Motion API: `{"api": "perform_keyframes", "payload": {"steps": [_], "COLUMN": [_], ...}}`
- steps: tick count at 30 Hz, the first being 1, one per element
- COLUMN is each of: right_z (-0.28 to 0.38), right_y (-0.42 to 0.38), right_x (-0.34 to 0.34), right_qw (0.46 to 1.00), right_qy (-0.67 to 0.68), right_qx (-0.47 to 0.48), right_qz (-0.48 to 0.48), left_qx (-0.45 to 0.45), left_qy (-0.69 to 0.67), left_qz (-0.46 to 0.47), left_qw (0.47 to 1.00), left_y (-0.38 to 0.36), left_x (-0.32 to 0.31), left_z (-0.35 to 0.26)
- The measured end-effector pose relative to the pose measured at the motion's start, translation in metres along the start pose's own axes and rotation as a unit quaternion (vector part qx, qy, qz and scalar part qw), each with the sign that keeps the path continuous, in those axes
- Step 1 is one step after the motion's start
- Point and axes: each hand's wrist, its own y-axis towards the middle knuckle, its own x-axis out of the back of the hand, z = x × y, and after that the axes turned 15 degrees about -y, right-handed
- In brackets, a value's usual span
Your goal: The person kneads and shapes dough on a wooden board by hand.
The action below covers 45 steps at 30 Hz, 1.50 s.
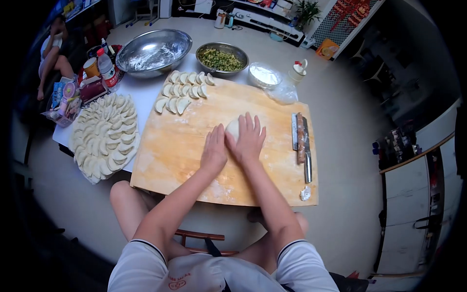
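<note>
A pale lump of dough [233,128] rests near the middle of the floured wooden board [185,141]. My right hand [249,141] lies over the dough's right side, fingers stretched and apart, thumb along its near edge. Just left of it, my left hand [214,151] is flat with straight fingers, its fingertips beside the dough; whether it touches is hard to tell. Part of the dough is hidden under the right hand. Several folded dumplings [182,91] stand in rows at the board's far left corner.
A rolling pin [300,138] lies against a cleaver [308,168] at the board's right edge. Behind are a large steel bowl [131,54], a bowl of green filling [221,59] and a flour bowl [264,75]. A dumpling-covered tray [103,134] and a bottle [107,70] sit left. Someone [52,58] sits beyond.
</note>
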Motion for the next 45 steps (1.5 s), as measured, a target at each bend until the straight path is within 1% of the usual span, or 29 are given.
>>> {"api": "perform_keyframes", "payload": {"steps": [3,6,7,8,11,14,15,18,19,21,22,25,28,29,32,35,38,39,42,43,45], "right_z": [-0.009,-0.026,-0.033,-0.039,-0.061,-0.070,-0.069,-0.073,-0.069,-0.055,-0.046,-0.013,0.012,0.015,0.007,-0.011,-0.031,-0.038,-0.049,-0.052,-0.067], "right_y": [0.039,0.079,0.089,0.091,0.089,0.059,0.044,-0.003,-0.015,-0.036,-0.041,-0.047,-0.025,-0.010,0.035,0.071,0.092,0.097,0.086,0.077,0.052], "right_x": [-0.015,-0.010,-0.009,-0.008,-0.027,-0.017,-0.003,0.011,0.025,0.051,0.057,0.053,0.036,0.021,0.005,-0.009,-0.032,-0.028,-0.014,-0.003,-0.009], "right_qw": [0.999,0.977,0.966,0.961,0.950,0.967,0.966,0.978,0.982,0.983,0.984,0.984,0.991,0.995,0.991,0.977,0.962,0.950,0.943,0.945,0.958], "right_qy": [0.026,0.096,0.109,0.133,0.178,0.114,0.140,0.193,0.173,0.133,0.113,0.073,0.032,0.013,0.046,0.120,0.181,0.191,0.156,0.150,0.204], "right_qx": [-0.012,-0.040,-0.059,-0.077,-0.114,-0.071,-0.064,0.027,0.059,0.122,0.135,0.162,0.132,0.096,0.050,0.037,-0.056,-0.077,-0.089,-0.073,-0.010], "right_qz": [0.038,0.188,0.226,0.231,0.230,0.217,0.208,0.074,0.056,0.021,0.014,-0.014,-0.006,0.009,0.111,0.171,0.194,0.235,0.280,0.283,0.204], "left_qx": [0.008,0.012,0.015,0.022,0.039,0.042,0.038,0.051,0.060,0.029,0.015,0.048,0.068,0.061,0.056,0.062,0.062,0.062,0.062,0.063,0.057], "left_qy": [0.000,-0.003,-0.005,-0.009,-0.025,-0.041,-0.046,-0.060,-0.065,-0.164,-0.212,-0.284,-0.309,-0.312,-0.305,-0.282,-0.264,-0.259,-0.235,-0.227,-0.234], "left_qz": [0.014,0.017,0.016,0.016,0.005,-0.015,-0.023,-0.033,-0.034,-0.086,-0.110,-0.118,-0.116,-0.116,-0.113,-0.096,-0.085,-0.088,-0.095,-0.098,-0.106], "left_qw": [1.000,1.000,1.000,1.000,0.999,0.998,0.998,0.996,0.996,0.982,0.971,0.950,0.942,0.941,0.944,0.953,0.959,0.960,0.965,0.967,0.965], "left_y": [-0.004,-0.002,-0.002,-0.001,-0.001,-0.001,-0.002,-0.002,-0.001,0.000,0.000,-0.001,-0.002,-0.001,-0.003,-0.002,-0.002,-0.002,0.001,0.001,0.001], "left_x": [0.002,0.004,0.006,0.007,0.007,0.004,0.003,0.002,0.002,-0.001,-0.001,0.002,0.005,0.006,0.009,0.010,0.012,0.011,0.009,0.008,0.006], "left_z": [-0.002,-0.007,-0.009,-0.010,-0.010,-0.006,-0.006,-0.003,-0.001,0.010,0.011,0.008,0.005,0.005,0.000,-0.002,0.001,0.001,0.001,0.001,0.003]}}
